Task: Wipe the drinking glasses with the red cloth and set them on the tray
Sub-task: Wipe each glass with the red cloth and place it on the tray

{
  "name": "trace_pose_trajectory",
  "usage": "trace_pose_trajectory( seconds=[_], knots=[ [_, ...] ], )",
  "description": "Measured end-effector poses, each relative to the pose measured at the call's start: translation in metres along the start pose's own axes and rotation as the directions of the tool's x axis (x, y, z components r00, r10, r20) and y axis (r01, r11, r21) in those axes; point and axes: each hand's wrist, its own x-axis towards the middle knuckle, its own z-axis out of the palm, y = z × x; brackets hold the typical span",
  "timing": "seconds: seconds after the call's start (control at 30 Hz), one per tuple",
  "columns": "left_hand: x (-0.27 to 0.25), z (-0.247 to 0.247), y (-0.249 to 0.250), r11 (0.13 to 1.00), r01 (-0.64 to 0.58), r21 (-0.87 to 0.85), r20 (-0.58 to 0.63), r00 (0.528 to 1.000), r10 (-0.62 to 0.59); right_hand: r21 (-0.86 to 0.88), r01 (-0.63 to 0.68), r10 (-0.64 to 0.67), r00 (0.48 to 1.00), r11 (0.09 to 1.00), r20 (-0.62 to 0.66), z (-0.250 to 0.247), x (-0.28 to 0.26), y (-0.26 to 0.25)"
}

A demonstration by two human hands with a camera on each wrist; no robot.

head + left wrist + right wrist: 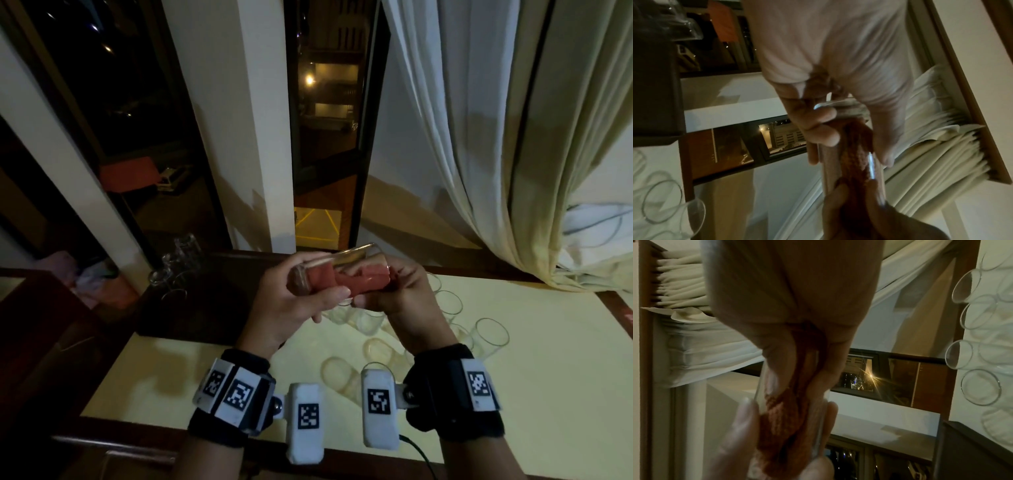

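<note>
A clear drinking glass [346,262] lies sideways in the air above the table, with the red cloth [356,279] stuffed inside it. My left hand [308,291] grips the glass round its base end, thumb on the near side. My right hand [404,287] is at the mouth end and pinches the cloth, its fingers reaching into the glass. The left wrist view shows my left fingers [820,129] curled on the glass [876,172] over the cloth [855,154]. In the right wrist view the cloth [785,418] runs from my right hand [797,331] into the glass [761,386].
A dark tray [191,318] sits at the table's left, with several glasses [178,270] at its far left corner. Several more glasses [493,337] stand and lie on the pale table [513,394] under and to the right of my hands. Curtains [479,137] hang at the right.
</note>
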Motion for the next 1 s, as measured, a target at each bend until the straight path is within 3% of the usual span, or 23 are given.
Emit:
trace_pose_trajectory(
  seconds=[0.13,0.2,0.33,0.4,0.5,0.6,0.7,0.8,0.9,1.0],
  knots=[
    [-0.001,-0.005,-0.001,0.933,-0.182,0.312,0.06,0.983,0.172,0.032,-0.102,0.104,0.994,0.994,-0.045,0.0,0.0,0.002],
    [0.0,-0.006,-0.003,0.917,-0.2,0.345,0.091,0.98,0.18,0.037,-0.089,0.091,0.993,0.995,-0.075,0.003,0.001,0.003],
    [0.001,-0.008,-0.004,0.983,0.026,0.184,0.09,0.995,-0.043,0.045,-0.014,0.02,0.99,0.999,-0.137,0.008,0.005,0.006],
    [0.004,-0.009,-0.004,0.993,0.082,0.087,0.057,0.995,-0.087,0.029,-0.014,0.018,0.989,0.999,-0.146,0.01,0.006,0.009],
    [0.006,-0.016,-0.003,0.995,0.031,0.094,0.016,0.999,-0.033,-0.006,-0.077,0.076,0.993,0.997,-0.089,0.015,0.007,0.008],
    [0.006,-0.023,-0.001,0.955,-0.094,0.28,0.059,0.995,0.081,-0.008,-0.212,0.211,0.977,0.977,-0.033,0.011,0.011,0.003],
    [0.007,-0.022,0.003,0.924,-0.146,0.354,0.103,0.988,0.116,-0.002,-0.208,0.208,0.977,0.978,-0.044,0.009,0.015,0.003],
    [0.01,-0.022,0.005,0.951,-0.081,0.299,0.118,0.992,0.047,0.054,-0.102,0.106,0.991,0.993,-0.087,0.013,0.02,0.009],
    [0.011,-0.023,0.003,0.99,0.108,0.093,0.09,0.989,-0.116,0.086,-0.044,0.054,0.992,0.995,-0.116,0.019,0.021,0.017],
    [0.012,-0.031,0.001,0.992,0.107,0.061,0.03,0.994,-0.109,0.083,-0.067,0.076,0.991,0.994,-0.108,0.028,0.017,0.022]
  ],
)
